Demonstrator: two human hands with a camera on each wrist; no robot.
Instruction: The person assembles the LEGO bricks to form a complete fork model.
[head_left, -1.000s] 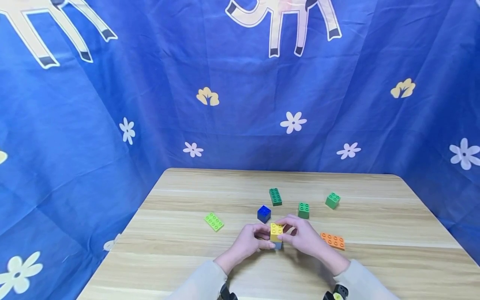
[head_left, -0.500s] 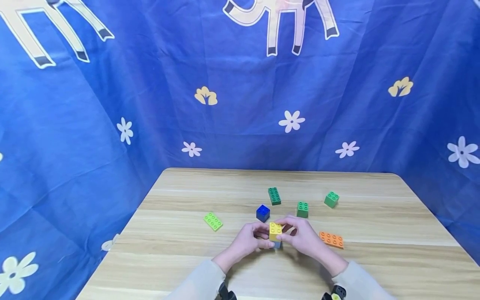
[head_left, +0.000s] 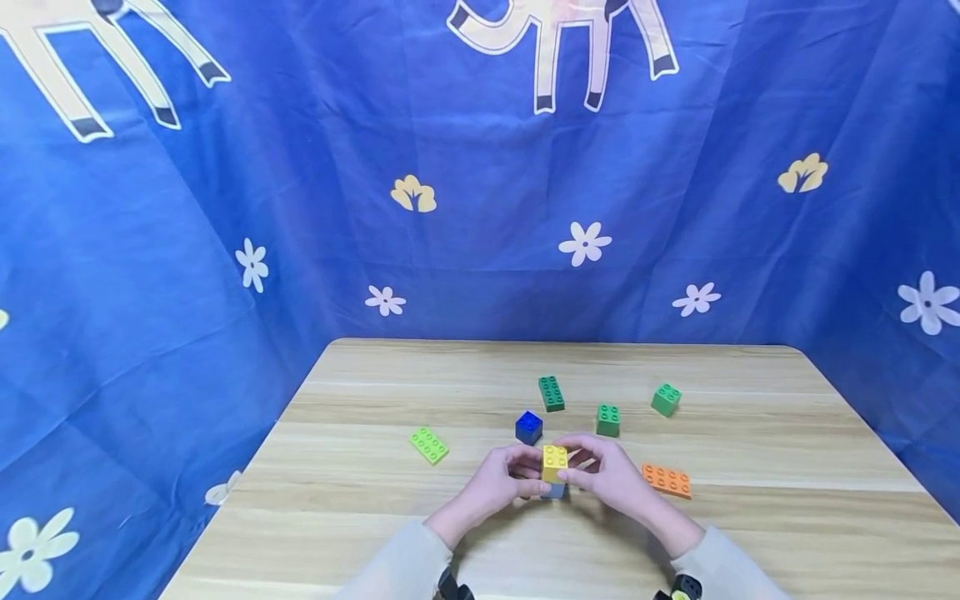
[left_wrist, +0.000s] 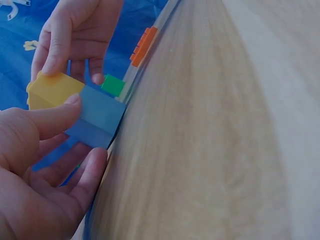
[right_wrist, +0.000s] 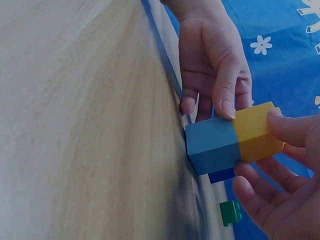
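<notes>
A yellow brick (head_left: 555,462) with studs on top sits directly on a light blue brick (right_wrist: 212,145), forming a small upright stack over the table's front middle. From the left side, my left hand (head_left: 497,485) pinches the stack, its thumb tip at the seam between both bricks in the wrist views. My right hand (head_left: 609,477) pinches the yellow brick from the other side, thumb on its near face near the top. The far sides of the bricks are hidden in the head view. A dark blue brick (head_left: 528,428) stands just behind the left fingers.
On the wooden table (head_left: 360,517) lie a lime flat brick (head_left: 429,445) left, a dark green long brick (head_left: 551,393) behind, two green bricks, one nearer (head_left: 608,420) and one farther (head_left: 666,400), and an orange flat brick (head_left: 667,481) beside the right wrist. A blue curtain (head_left: 480,275) surrounds the table.
</notes>
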